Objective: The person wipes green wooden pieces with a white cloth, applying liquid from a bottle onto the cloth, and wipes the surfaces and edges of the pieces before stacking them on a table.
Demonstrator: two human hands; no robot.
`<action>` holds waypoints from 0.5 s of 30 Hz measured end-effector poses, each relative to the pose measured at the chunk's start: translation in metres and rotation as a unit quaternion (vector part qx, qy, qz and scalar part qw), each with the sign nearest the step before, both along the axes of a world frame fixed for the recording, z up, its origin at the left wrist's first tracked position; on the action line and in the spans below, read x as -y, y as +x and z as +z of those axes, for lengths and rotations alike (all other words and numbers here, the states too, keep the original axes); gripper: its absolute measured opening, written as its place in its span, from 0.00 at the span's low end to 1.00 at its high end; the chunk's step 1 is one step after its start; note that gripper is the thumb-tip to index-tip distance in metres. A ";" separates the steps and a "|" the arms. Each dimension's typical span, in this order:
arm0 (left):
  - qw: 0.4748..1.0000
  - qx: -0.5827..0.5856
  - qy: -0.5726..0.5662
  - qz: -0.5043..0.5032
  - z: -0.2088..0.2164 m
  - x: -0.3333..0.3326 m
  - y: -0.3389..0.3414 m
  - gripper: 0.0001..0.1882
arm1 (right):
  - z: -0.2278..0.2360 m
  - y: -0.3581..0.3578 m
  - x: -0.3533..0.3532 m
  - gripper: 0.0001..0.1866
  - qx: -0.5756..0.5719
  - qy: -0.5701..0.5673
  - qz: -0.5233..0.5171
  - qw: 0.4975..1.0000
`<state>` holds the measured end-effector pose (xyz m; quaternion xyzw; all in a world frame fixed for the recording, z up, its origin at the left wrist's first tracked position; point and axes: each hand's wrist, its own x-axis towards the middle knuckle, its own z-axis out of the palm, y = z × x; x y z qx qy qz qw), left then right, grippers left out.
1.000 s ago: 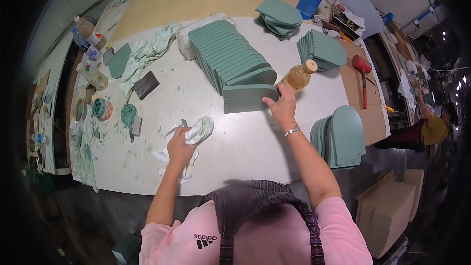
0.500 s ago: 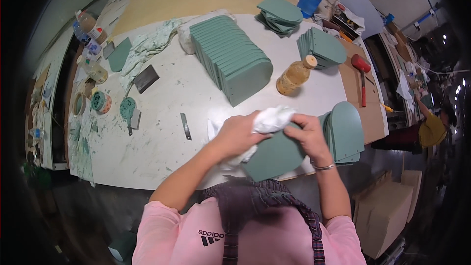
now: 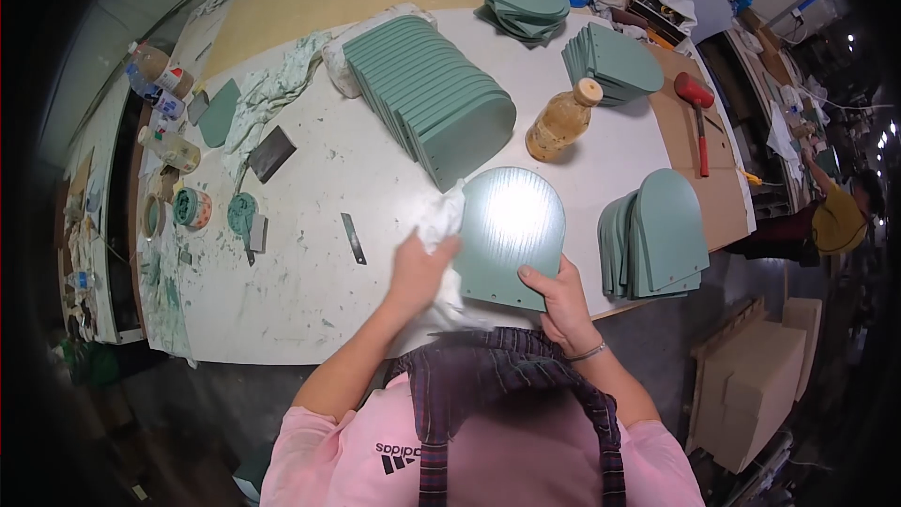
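A green round-topped panel [image 3: 502, 253] with small holes along its straight edge is tilted up in front of me, its face wet or glossy under a bright glare. My right hand [image 3: 563, 299] grips its lower right corner, thumb on the face and fingers behind. My left hand [image 3: 419, 272] is closed on a white cloth [image 3: 444, 223] at the panel's left edge; motion blurs the cloth a little. Just beyond stands a long row of similar green panels [image 3: 469, 143], leaning on one another. Another stack of green panels [image 3: 671, 235] stands right of my right hand.
A bottle of amber liquid [image 3: 561, 122] stands behind the panel. More green panels [image 3: 615, 64] sit at the far right, near a red mallet [image 3: 695, 94]. A flat metal blade [image 3: 353, 238], dark block [image 3: 272, 153] and tub of green paste [image 3: 191, 208] lie leftward. A person [image 3: 838, 221] is far right.
The panel has turned, so its rounded end points away and its glossy face shows. My left hand and cloth have moved left off the face; my right hand has shifted down to the lower corner.
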<state>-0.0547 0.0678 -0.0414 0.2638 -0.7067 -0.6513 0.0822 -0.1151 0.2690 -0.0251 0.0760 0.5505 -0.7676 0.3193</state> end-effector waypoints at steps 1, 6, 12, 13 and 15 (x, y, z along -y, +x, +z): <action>0.996 0.083 -0.029 -0.031 0.007 0.012 0.000 0.23 | 0.003 -0.002 -0.002 0.20 0.019 0.008 0.003 1.000; 0.857 -0.128 -0.424 -0.263 0.042 -0.014 -0.008 0.36 | -0.007 0.011 0.004 0.26 -0.121 0.038 0.051 0.991; 0.927 0.038 -0.288 -0.239 0.011 0.027 -0.050 0.24 | -0.003 0.026 -0.014 0.22 -0.082 0.104 0.227 0.965; 0.939 0.070 -0.267 -0.207 -0.002 0.040 -0.050 0.22 | -0.001 0.027 -0.016 0.22 -0.082 0.102 0.228 0.965; 0.970 0.012 -0.211 -0.119 -0.011 0.056 -0.044 0.21 | 0.001 0.028 -0.019 0.22 -0.130 0.104 0.176 0.970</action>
